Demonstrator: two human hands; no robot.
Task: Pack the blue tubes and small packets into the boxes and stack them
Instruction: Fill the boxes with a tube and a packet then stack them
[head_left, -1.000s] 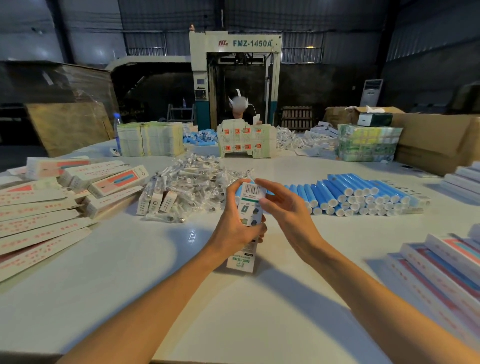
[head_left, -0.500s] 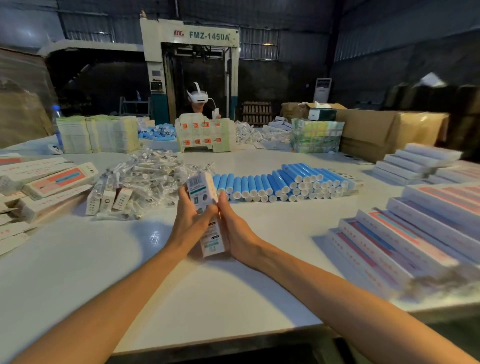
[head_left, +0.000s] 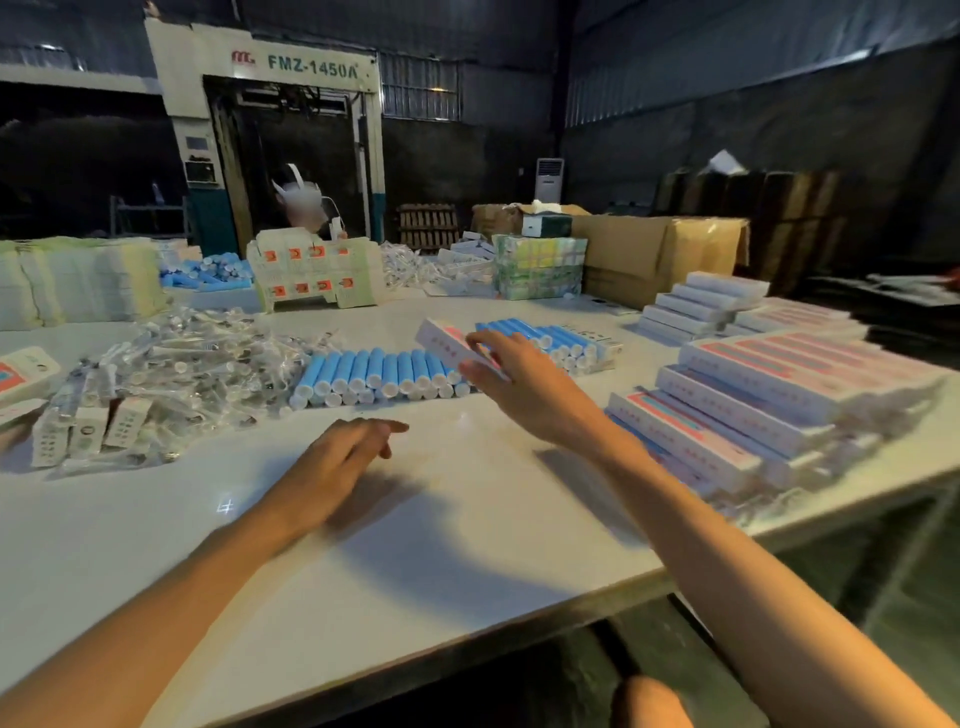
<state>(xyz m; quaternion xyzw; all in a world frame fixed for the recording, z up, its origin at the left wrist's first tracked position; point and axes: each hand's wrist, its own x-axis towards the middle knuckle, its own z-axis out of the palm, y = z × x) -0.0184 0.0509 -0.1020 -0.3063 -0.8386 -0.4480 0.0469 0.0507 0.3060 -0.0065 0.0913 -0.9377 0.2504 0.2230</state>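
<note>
My left hand (head_left: 337, 467) lay low over the table (head_left: 467, 551) at 11 o'clock, fingers loose and nearly straight, holding nothing. My right hand (head_left: 524, 389) pinched one box (head_left: 439, 335) between thumb and fingers, above the blue tubes (head_left: 363, 371) at 12 o'clock. The stacked boxes (head_left: 753, 410) sat at 2 o'clock, packets (head_left: 197, 358) heaped at 10. Judgement: well begun; many tubes and packets lay unpacked.

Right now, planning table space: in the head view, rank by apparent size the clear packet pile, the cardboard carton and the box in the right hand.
1. clear packet pile
2. cardboard carton, farther back, so likely bigger than it looks
3. box in the right hand
</note>
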